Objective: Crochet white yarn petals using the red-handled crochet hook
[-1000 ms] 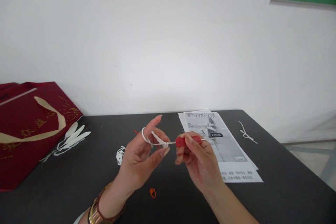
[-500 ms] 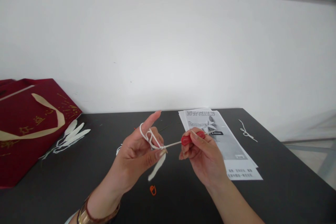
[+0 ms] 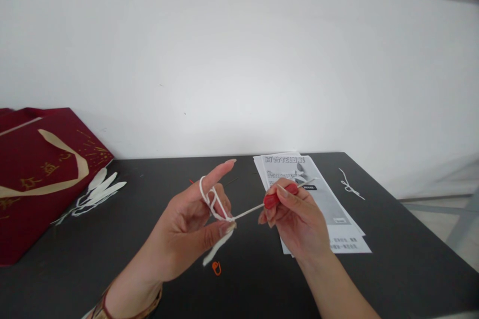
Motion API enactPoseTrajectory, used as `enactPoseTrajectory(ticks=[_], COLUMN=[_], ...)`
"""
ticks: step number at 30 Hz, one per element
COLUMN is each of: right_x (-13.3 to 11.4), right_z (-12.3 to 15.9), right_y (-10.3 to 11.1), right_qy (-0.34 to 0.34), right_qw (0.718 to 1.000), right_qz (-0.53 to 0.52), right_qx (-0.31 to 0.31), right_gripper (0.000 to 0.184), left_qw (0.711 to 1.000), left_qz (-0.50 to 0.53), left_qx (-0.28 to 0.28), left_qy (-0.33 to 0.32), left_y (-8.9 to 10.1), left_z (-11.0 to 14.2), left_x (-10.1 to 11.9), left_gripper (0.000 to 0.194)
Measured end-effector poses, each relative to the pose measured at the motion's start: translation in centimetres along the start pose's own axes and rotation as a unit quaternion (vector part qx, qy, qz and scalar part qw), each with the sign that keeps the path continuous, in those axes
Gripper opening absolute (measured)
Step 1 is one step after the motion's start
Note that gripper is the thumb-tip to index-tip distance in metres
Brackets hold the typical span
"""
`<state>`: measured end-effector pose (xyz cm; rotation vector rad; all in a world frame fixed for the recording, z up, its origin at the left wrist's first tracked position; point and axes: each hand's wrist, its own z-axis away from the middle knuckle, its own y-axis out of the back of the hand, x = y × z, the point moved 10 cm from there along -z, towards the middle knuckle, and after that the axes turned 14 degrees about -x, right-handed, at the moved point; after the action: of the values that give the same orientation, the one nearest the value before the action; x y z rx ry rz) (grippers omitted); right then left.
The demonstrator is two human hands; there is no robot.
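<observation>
My left hand (image 3: 190, 224) is raised over the black table (image 3: 392, 259), index finger stretched up with white yarn (image 3: 209, 198) looped round it. Its thumb and middle finger pinch a small white crocheted piece (image 3: 217, 245) that hangs down. My right hand (image 3: 295, 222) grips a crochet hook with a red handle (image 3: 275, 198); the metal tip points left into the yarn at my left fingertips.
Printed instruction sheets (image 3: 322, 209) lie behind my right hand. An orange stitch marker (image 3: 216, 268) rests on the table below my hands. Several white crocheted petals (image 3: 99, 190) lie beside a dark red gift bag (image 3: 33, 174) at the left. A knotted yarn scrap (image 3: 350, 188) sits far right.
The white crocheted piece now hangs lower from my left fingers. My right hand drew the hook rightward, then tilted it. Both hands shifted slightly as the camera moved.
</observation>
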<state>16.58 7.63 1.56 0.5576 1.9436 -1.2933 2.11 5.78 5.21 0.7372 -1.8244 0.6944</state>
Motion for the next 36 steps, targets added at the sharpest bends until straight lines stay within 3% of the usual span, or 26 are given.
enactPoseTrajectory(ticks=[11, 24, 36], right_x=[0.35, 0.05, 0.12], right_z=[-0.13, 0.13, 0.23], right_y=[-0.15, -0.1, -0.35], right_qy=[-0.01, 0.014, 0.021], right_qw=[1.0, 1.0, 1.0], right_qz=[0.009, 0.0, -0.007], right_qx=[-0.007, 0.006, -0.001], right_gripper=[0.017, 0.014, 0.013], left_qw=[1.0, 1.0, 0.999], left_qz=[0.005, -0.007, 0.009], left_qx=[-0.028, 0.006, -0.012], left_qy=[0.012, -0.022, -0.032], left_y=[-0.29, 0.3, 0.11], left_z=[0.1, -0.02, 0.12], left_x=[-0.21, 0.04, -0.1], left_gripper=[0.068, 0.066, 0.067])
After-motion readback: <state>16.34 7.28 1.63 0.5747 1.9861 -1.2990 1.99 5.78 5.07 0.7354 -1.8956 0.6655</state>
